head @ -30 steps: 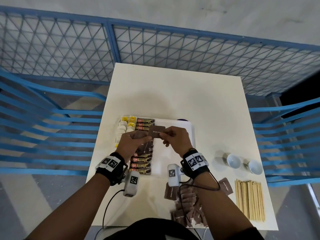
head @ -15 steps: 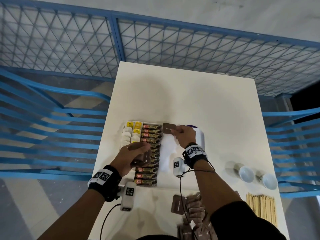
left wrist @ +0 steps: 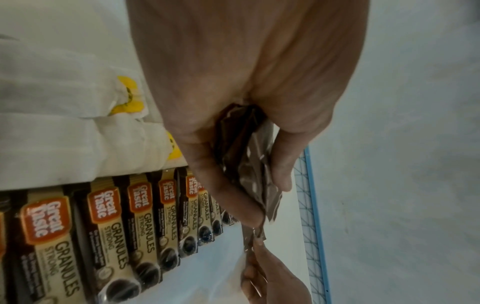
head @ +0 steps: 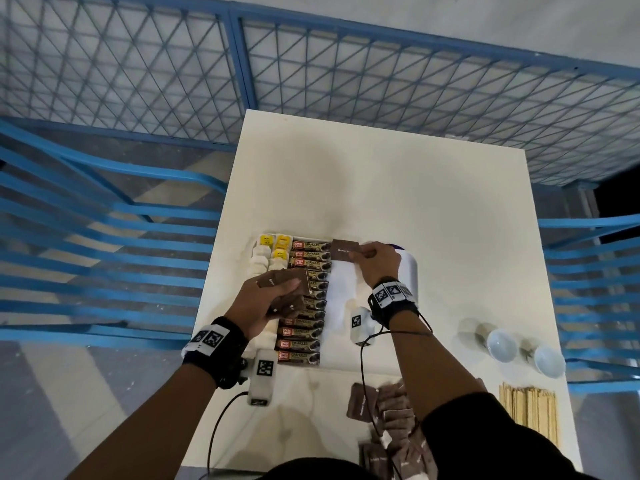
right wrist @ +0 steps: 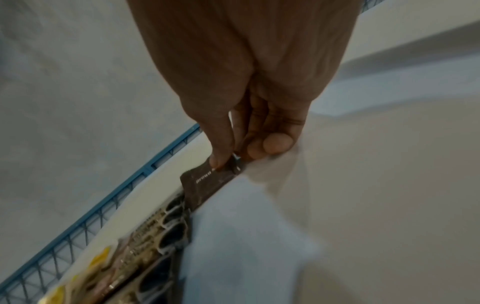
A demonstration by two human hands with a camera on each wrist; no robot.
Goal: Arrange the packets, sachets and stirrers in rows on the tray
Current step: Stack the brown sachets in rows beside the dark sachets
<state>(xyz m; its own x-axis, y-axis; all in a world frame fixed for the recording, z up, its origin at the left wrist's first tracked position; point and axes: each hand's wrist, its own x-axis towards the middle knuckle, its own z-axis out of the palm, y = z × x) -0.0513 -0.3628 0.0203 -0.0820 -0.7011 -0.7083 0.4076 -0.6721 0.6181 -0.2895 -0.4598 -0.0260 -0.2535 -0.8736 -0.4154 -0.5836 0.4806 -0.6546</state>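
Pinching one brown sugar sachet, right hand should lay it flush beside the coffee granule sticks at the tray top; left hand clamps spare sachets.

Dim, flat overhead light; soft shadows on white table toward 12 o'clock, fisheye bowing at head-view edges, both wrist views motion-blurred, soft at 6 o'clock.

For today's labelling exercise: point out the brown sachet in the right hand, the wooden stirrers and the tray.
brown sachet [head: 343,250]: head view, printed face left of the fingers.
wooden stirrers [head: 529,412]: head view, middle of the bundle.
tray [head: 411,271]: head view, bare right rim.
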